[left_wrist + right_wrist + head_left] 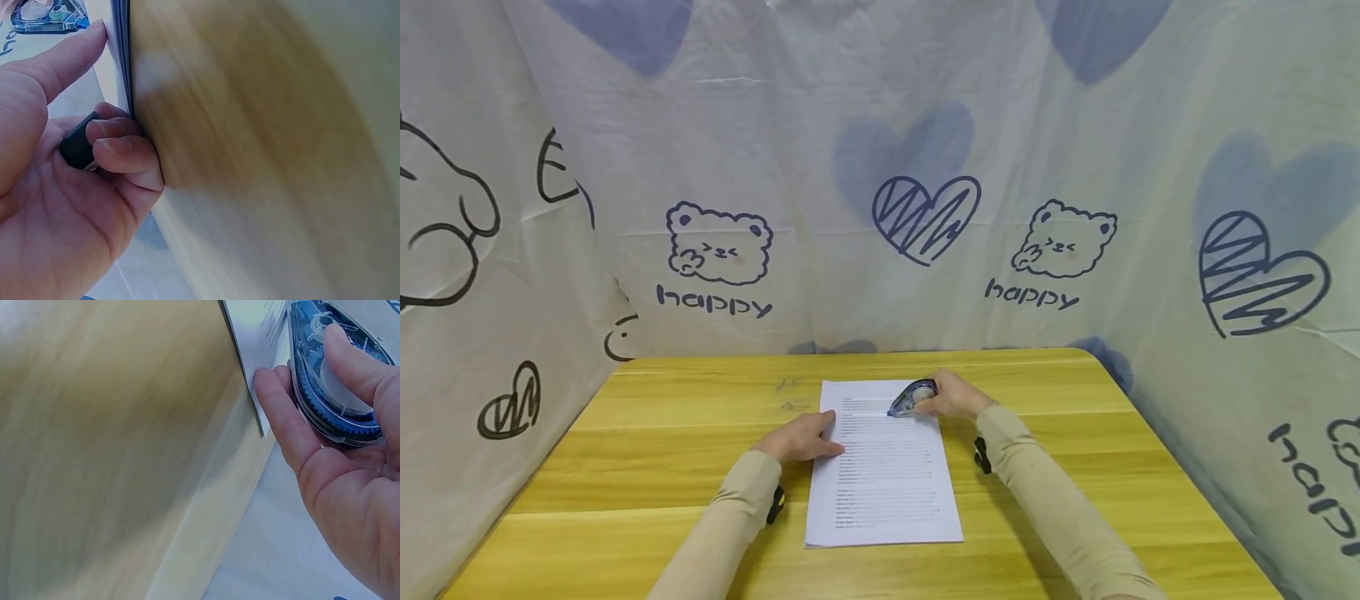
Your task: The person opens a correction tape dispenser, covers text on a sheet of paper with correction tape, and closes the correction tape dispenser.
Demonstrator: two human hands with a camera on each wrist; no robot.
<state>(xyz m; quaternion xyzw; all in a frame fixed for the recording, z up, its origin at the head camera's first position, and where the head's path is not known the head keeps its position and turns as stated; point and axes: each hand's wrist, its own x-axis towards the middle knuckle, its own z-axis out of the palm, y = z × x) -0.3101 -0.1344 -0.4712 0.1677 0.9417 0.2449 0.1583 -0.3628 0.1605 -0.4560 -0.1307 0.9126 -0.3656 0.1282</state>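
Observation:
A stack of printed sheets (pixel 887 475) lies on the wooden table between both hands. My right hand (pixel 955 394) holds a dark blue see-through correction tape (pixel 310 394), thumb on one side and fingers on the other. The dispenser's tip meets the top sheet near its upper right part. At the stack's left edge is my left hand (pixel 805 437), its thumb on the paper. In the left wrist view its other fingers curl round a small black object (pixel 77 147) against the palm; its kind is hard to tell.
The yellow wooden table (pixel 662 467) carries faint dark marks (pixel 793 406) left of the paper. White curtains (pixel 812 250) printed with hearts and bears hang behind and at both sides. A dark device (pixel 777 505) sits at the left wrist, another (pixel 982 456) at the right.

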